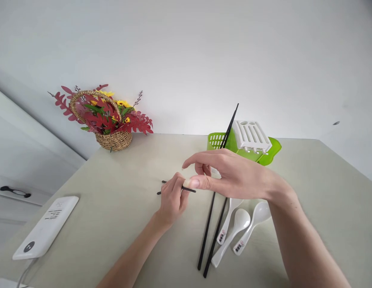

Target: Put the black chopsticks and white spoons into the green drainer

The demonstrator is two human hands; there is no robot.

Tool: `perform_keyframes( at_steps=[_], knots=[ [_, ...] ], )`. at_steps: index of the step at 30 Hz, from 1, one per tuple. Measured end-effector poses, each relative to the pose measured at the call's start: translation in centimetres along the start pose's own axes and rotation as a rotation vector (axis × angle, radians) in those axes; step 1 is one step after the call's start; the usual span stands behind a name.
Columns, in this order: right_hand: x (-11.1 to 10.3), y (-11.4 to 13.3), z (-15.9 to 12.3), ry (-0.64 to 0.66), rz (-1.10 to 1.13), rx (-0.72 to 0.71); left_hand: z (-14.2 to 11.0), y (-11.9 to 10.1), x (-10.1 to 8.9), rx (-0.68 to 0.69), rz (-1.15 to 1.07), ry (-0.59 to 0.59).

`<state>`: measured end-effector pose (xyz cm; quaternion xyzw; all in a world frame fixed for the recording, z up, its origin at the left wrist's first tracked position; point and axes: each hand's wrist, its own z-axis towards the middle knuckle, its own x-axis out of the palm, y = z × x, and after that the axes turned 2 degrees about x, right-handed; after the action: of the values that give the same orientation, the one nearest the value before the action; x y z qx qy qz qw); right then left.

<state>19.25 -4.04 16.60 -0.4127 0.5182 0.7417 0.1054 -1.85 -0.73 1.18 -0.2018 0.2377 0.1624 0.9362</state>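
My left hand is closed around thin black sticks, which look like chopsticks; short ends poke out on both sides of the fist. Just right of it hovers my right hand, palm down, thumb and fingers apart, its thumb tip close to the left fist. Long black chopsticks lie below my right hand, and black tips show above it by the green basket. Whether these are the same chopsticks is hidden by the hand. Several white spoons lie beside them.
A white slotted rack sits on the green holder at the back, against the wall. A wicker flower basket stands at the back left. On the left lies a white power bank with a cable. The table's right edge slants forward.
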Motion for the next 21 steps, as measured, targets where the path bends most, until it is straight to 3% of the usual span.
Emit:
perform_keyframes(
  at_steps=[5,14,21],
  knots=[
    [0.4,0.3,0.2,0.055,-0.018,-0.076,0.0,-0.4,-0.2,-0.088,-0.077,-0.011],
    [1.3,0.2,0.7,-0.038,-0.056,-0.229,0.1,-0.1,-0.1,-0.177,-0.077,-0.041],
    [1.4,0.6,0.7,-0.168,-0.145,-0.209,0.4,-0.4,-0.1,-0.264,-0.154,-0.062]
  ],
)
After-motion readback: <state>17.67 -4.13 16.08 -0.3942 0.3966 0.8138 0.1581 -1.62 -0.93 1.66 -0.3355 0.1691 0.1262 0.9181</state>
